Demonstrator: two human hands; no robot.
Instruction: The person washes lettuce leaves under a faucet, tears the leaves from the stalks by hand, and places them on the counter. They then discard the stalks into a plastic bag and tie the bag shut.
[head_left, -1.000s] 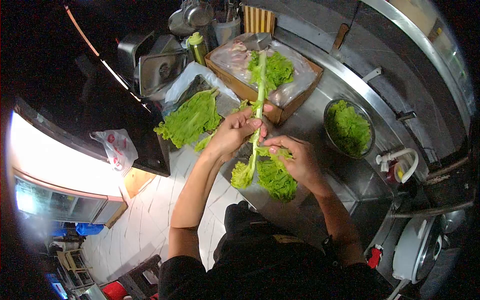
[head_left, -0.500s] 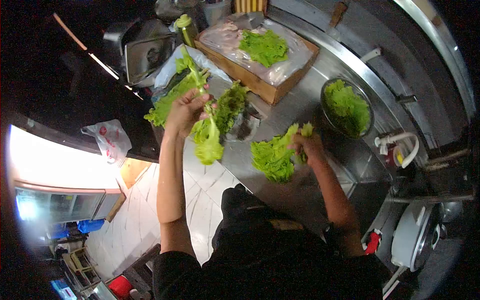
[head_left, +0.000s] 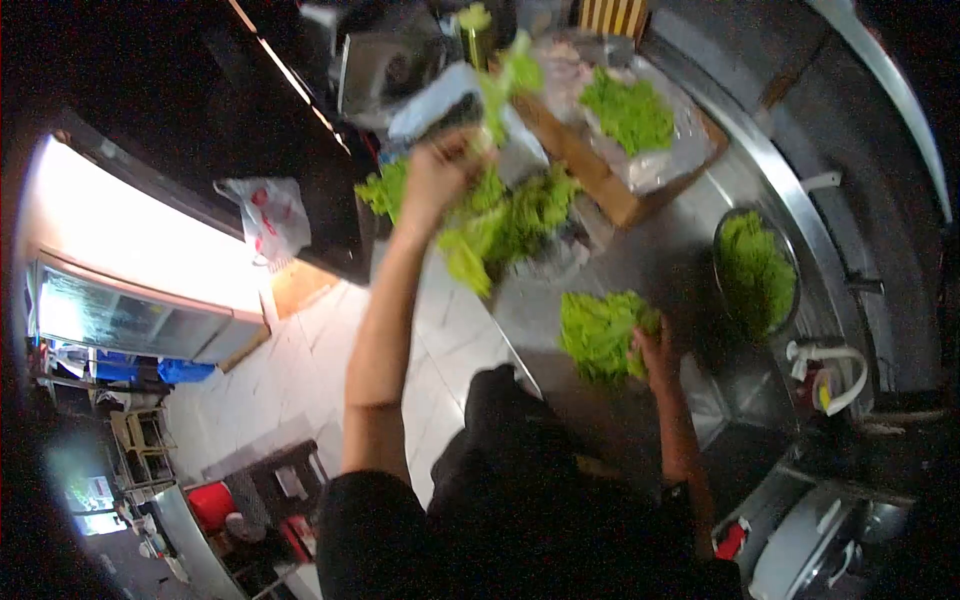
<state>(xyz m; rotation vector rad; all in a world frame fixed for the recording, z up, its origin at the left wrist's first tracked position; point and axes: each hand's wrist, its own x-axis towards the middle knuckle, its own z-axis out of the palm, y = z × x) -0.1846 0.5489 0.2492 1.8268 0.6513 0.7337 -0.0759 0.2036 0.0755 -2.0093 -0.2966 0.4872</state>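
Box (head_left: 600, 185) is sitting on counter (head_left: 655, 255), upper R of ctr; lettuce leaf (head_left: 630, 112) is lying on top of plastic (head_left: 690, 130) inside it. Bowl (head_left: 719, 262) is resting lower R of box, w/ greens (head_left: 757, 270) lying in it. Tap (head_left: 858, 372) is standing just below bowl. Bottle (head_left: 476, 42) is standing upper L of box. Bag (head_left: 275, 215) is occupying L side of frame; pot (head_left: 795, 550) is sitting lower R.

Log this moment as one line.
left hand: leafy stalk, blurred; right hand: lettuce leaves; bowl: lettuce inside; cardboard box: lettuce on plastic
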